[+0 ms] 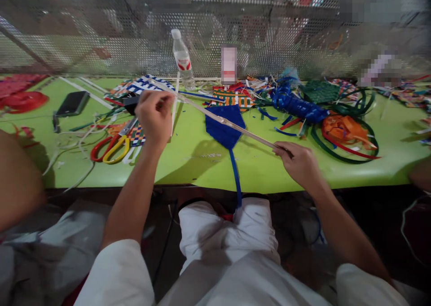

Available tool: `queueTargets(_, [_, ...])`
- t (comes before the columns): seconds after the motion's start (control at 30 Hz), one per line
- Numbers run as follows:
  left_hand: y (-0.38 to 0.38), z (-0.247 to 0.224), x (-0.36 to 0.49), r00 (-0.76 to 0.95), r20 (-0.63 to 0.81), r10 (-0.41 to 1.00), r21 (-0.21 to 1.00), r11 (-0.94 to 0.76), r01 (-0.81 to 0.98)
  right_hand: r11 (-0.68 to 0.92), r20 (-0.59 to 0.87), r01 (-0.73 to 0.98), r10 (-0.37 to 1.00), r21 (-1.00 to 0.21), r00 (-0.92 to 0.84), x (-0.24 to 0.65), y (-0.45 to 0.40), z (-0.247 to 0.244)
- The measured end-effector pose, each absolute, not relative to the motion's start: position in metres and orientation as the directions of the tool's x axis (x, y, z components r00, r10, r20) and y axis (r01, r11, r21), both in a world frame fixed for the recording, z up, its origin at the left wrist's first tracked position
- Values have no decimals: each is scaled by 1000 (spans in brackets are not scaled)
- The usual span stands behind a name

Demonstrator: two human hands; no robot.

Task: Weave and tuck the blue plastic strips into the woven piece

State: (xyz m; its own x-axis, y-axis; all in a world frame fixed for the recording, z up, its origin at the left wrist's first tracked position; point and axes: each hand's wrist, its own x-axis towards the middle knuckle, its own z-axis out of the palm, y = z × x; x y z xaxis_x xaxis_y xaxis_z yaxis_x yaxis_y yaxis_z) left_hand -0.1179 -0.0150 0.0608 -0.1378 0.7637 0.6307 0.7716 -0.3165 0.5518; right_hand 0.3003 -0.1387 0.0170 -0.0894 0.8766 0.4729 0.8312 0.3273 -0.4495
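A long, narrow white strip [232, 124] stretches slantwise between my hands above the table. My left hand [155, 117] is closed with fingertips at its upper part, and a short end sticks out past them. Lower down, my right hand [299, 163] pinches the other end, its tip hidden in the fingers. Under the strip lies a flat blue pointed piece [222, 137], with a blue band [236, 176] trailing from its tip over the table edge. Scissors [111, 149] with one red and one yellow handle rest just left of my left forearm.
On the green table [188, 167] stand a water bottle [183, 59] and a pink-white box [229, 66]. A blue bundle of strips [299, 104], an orange roll [346, 131] and woven pieces lie right. A phone [72, 104] lies left. Behind rises a perforated metal screen [134, 41]. Another person's arm [18, 180] is at left.
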Motion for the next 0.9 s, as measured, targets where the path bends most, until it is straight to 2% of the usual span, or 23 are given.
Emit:
queueTargets(0.07, [-14, 65, -131, -203, 672, 713, 523, -262, 811, 324, 476, 837, 875, -441, -88, 300, -139, 16])
queueTargets(0.17, [-21, 68, -139, -232, 711, 664, 411, -125, 903, 311, 477, 848, 875, -429, -81, 298, -140, 14])
queueTargets(0.27, [-23, 67, -141, -262, 656, 708, 392, -23, 919, 295, 468, 850, 881, -435, -66, 295, -140, 11])
queueTargets(0.4, [-11, 54, -127, -164, 532, 831, 532, -177, 828, 272, 456, 832, 889, -483, -25, 288, -137, 11])
queueTargets(0.5, [-4, 39, -91, 6, 433, 901, 647, -316, 694, 251, 378, 733, 926, -632, 8, 273, -125, 14])
queueTargets(0.53, [-3, 35, -75, 108, 321, 941, 787, -328, 523, 250, 348, 662, 937, -707, 17, 265, -119, 15])
queueTargets(0.57, [-2, 32, -58, 203, 211, 956, 890, -273, 364, 242, 301, 566, 954, -788, 10, 256, -112, 16])
queueTargets(0.6, [-1, 29, -43, 247, 140, 959, 943, -205, 263, 212, 224, 464, 974, -860, -31, 247, -104, 16])
queueTargets(0.67, [1, 28, -16, 259, 65, 964, 986, -102, 133, 116, 90, 321, 991, -940, -97, 227, -88, 14])
queueTargets(0.77, [10, 30, 3, 303, -14, 953, 998, 30, -48, 84, 42, 303, 989, -949, -143, 204, -64, 10])
queueTargets(0.9, [20, 28, 1, 273, -84, 958, 993, 104, -59, 148, 41, 385, 961, -911, -273, 194, -34, 13])
